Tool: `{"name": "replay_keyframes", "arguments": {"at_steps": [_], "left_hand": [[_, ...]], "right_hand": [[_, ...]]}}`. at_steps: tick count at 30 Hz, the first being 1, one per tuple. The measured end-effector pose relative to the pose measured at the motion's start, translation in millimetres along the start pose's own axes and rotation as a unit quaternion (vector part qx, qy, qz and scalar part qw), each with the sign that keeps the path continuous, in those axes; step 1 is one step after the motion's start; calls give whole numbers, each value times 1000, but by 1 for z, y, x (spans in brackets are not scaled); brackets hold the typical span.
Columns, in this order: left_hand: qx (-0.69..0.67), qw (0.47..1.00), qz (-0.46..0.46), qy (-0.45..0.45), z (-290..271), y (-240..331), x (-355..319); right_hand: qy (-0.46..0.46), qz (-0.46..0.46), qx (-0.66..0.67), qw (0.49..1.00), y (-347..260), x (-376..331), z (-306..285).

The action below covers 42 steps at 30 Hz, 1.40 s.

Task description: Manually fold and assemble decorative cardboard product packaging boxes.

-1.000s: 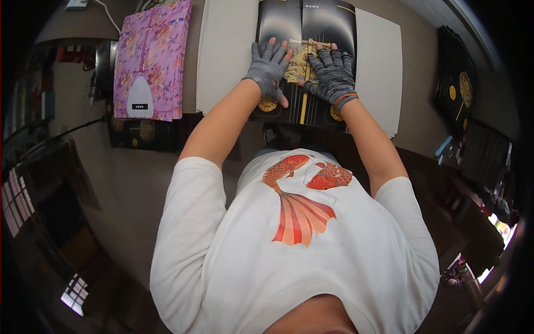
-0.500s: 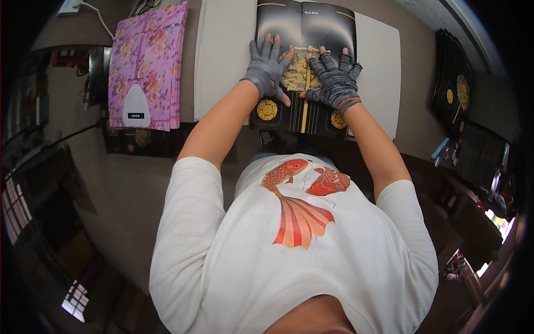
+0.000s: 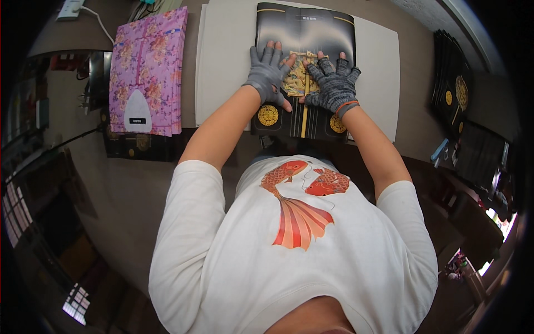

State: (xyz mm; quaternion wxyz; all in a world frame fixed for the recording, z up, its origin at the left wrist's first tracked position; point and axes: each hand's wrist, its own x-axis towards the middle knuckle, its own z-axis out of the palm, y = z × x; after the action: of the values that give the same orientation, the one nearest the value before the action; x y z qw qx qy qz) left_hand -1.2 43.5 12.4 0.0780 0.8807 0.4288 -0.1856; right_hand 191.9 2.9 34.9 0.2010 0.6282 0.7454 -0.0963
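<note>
A glossy black folded sheet (image 3: 305, 34) with a gold ornate print lies on large whitish boards (image 3: 379, 72). My left hand (image 3: 266, 73), in a grey fingerless glove, rests flat on the sheet's left side, fingers spread. On its right side, my right hand (image 3: 334, 84) lies flat with fingers apart, in a darker mottled glove with an orange band at the wrist. Between the hands shows part of the gold pattern; the rest of it is covered by them. Neither hand grips anything.
To the left lies a stack of pink floral-printed covers (image 3: 147, 72). Black covers with gold emblems (image 3: 450, 92) are piled at the right. A light-blue tool (image 3: 439, 150) lies near the right edge of the table, and a white power strip (image 3: 70, 9) at the far left.
Both hands stay spread on the black sheet, with only slight finger shifts. The table and its things sit slightly lower in the picture.
</note>
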Motion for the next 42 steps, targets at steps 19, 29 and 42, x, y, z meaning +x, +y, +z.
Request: {"name": "replay_keyframes", "arguments": {"at_steps": [19, 29, 42], "left_hand": [[-82, 978, -19, 193, 12, -25, 64], [-63, 987, -108, 104, -7, -17, 67], [-39, 990, -104, 87, -4, -14, 72]], "right_hand": [[39, -27, 16, 999, 12, 22, 9], [28, -14, 18, 999, 22, 25, -1], [14, -22, 23, 999, 24, 27, -7]]}}
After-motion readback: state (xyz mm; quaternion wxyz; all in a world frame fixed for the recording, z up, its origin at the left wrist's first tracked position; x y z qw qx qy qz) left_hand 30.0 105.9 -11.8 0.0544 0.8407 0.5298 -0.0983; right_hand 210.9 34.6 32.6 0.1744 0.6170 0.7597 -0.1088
